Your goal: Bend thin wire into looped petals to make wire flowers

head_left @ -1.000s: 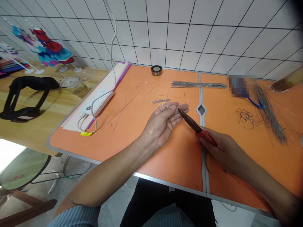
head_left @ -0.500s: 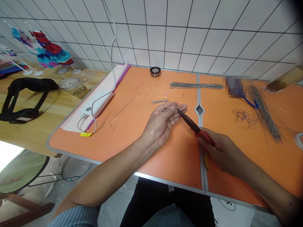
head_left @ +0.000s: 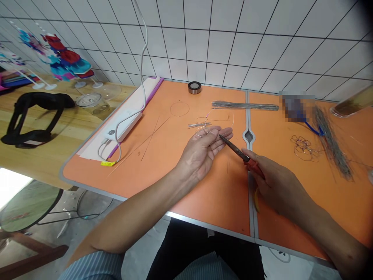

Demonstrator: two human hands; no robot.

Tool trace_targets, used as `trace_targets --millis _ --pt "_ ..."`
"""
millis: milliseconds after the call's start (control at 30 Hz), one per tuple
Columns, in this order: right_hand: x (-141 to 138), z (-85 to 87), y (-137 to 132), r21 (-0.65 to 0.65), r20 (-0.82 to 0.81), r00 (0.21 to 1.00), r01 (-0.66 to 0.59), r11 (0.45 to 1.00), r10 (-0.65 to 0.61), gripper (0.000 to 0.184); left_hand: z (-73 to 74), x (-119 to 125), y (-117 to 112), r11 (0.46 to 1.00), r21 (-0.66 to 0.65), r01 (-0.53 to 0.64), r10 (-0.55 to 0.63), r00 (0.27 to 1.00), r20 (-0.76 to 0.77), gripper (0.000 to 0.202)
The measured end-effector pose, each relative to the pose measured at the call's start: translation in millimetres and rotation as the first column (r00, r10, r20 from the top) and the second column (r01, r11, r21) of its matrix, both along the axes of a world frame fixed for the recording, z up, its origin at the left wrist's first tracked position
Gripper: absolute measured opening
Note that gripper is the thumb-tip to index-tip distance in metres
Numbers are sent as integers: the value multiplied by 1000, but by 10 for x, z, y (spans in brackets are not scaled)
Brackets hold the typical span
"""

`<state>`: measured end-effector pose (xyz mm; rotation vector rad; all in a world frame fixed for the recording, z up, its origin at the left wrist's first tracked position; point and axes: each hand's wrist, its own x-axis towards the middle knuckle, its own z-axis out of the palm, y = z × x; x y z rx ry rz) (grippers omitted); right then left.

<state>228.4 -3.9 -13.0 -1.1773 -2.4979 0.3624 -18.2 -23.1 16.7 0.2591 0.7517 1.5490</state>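
My left hand [head_left: 199, 153] is palm up over the orange table, thumb pressed to the fingers on a thin bent wire [head_left: 199, 135]. Part of that wire is hidden by the fingers. In my right hand [head_left: 275, 181] is a pair of pliers [head_left: 234, 147] with dark jaws and red grips. The pliers' tip is at the left fingers, close to the wire; whether the jaws grip it I cannot tell. A small bunch of short wires [head_left: 198, 125] lies just beyond my left fingers. Behind it rests a bundle of straight wires [head_left: 244, 105].
A wire ring [head_left: 180, 109] and a roll of tape [head_left: 194, 87] lie toward the wall. At left are a white power strip [head_left: 122, 128] and its cable. To the right sit tangled wire loops [head_left: 304, 147] and a larger wire bundle [head_left: 335, 147]. A metal seam [head_left: 252, 194] divides the table.
The whole view has shifted slightly, so things appear a little further right. The pliers have turned a little in my right hand. My left hand keeps its pinch on the wire.
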Motion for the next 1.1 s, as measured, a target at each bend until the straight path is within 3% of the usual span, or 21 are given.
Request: trace_targets --millis 100,333,533,667,867,1100 --pt "-16 61 -16 -7 30 999 16 1000 -16 51 -10 11 -4 1000 9 -7 7 1000 -3 6" --pt "-66 191 -52 -172 -23 999 -29 985 25 38 -2 53 -22 1000 -3 4 -4 1000 -4 5" --pt "-21 25 5 136 99 995 -6 991 -8 49 -11 25 1 1000 5 -16 16 1000 10 7" --pt "-14 -10 26 250 155 988 -17 968 -23 49 -11 16 13 1000 5 -11 11 1000 13 8" --pt "-40 2 11 299 159 987 -25 954 -24 48 8 16 -7 1000 5 -13 13 1000 13 6" --pt "-55 -3 15 267 129 992 -30 963 -4 48 11 26 -12 1000 -11 -23 23 1000 -3 3"
